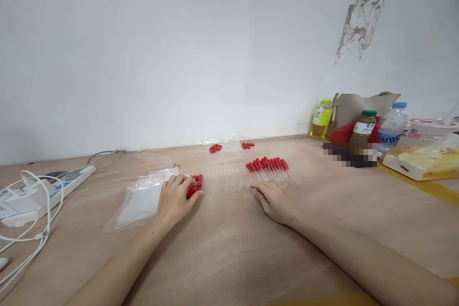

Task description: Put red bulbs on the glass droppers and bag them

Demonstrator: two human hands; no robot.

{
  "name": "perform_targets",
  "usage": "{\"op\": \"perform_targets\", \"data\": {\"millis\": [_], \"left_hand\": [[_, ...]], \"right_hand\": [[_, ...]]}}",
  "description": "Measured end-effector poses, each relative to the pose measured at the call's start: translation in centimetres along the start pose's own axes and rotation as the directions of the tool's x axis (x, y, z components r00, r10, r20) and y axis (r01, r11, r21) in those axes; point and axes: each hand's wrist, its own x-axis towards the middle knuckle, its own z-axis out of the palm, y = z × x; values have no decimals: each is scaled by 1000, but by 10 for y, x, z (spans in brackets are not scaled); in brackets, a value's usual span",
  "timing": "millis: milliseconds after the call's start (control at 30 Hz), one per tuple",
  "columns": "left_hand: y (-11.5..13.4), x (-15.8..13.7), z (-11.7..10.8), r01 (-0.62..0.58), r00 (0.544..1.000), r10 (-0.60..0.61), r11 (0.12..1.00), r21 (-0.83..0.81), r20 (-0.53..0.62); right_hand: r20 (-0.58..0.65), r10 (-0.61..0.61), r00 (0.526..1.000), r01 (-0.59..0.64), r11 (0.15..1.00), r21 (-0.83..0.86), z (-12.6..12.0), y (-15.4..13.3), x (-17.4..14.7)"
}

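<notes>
My left hand [177, 198] curls over a small pile of red rubber bulbs [197, 185], which sit between its thumb and fingers. The exact contact at its fingertips is partly hidden. Pinched between the thumb and fingers of my right hand [269, 200] is a thin clear dropper tube [245, 184]. Between the hands lies a row of bare clear tubes [222, 181], side by side. Beyond my right hand, several droppers with red bulbs fitted on their ends [270, 166] are lined up in a slanted row.
Clear plastic bags [139, 199] lie left of my left hand. Two small groups of red bulbs [215, 148] rest on plastic near the wall. A power strip [50, 196] with white cables stands at left; bottles [366, 126] and a tissue pack [425, 158] at right.
</notes>
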Motion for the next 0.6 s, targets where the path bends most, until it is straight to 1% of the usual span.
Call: {"op": "perform_targets", "data": {"millis": [67, 200, 300, 367, 433, 500, 533, 600], "left_hand": [[-5, -2, 1, 7, 1000, -8, 998, 56, 15], [-4, -6, 8, -27, 999, 23, 991, 131, 32], [-3, -5, 12, -42, 999, 38, 988, 148, 27], [-2, -4, 10, -36, 999, 35, 991, 129, 5], [4, -4, 5, -35, 999, 36, 999, 42, -26], [13, -6, -1, -66, 997, 62, 989, -136, -39], [19, -7, -3, -89, 996, 83, 965, -245, -35], [32, -13, -3, -118, 990, 138, 893, -434, 15]], "right_hand": [[7, -12, 1000, 12, 1000, 15, 0, 0, 1], [10, -22, 1000, 22, 999, 32, -1, 0, 1], [18, -13, 1000, 13, 999, 31, -1, 0, 1], [13, -5, 1000, 5, 999, 31, -1, 0, 1], [6, 1, 1000, -1, 999, 36, -2, 0, 1], [9, 3, 1000, -3, 999, 38, -3, -2, 1], [10, 5, 1000, -6, 999, 36, -3, -3, 1], [10, 8, 1000, -8, 1000, 27, -5, -4, 1]]}}
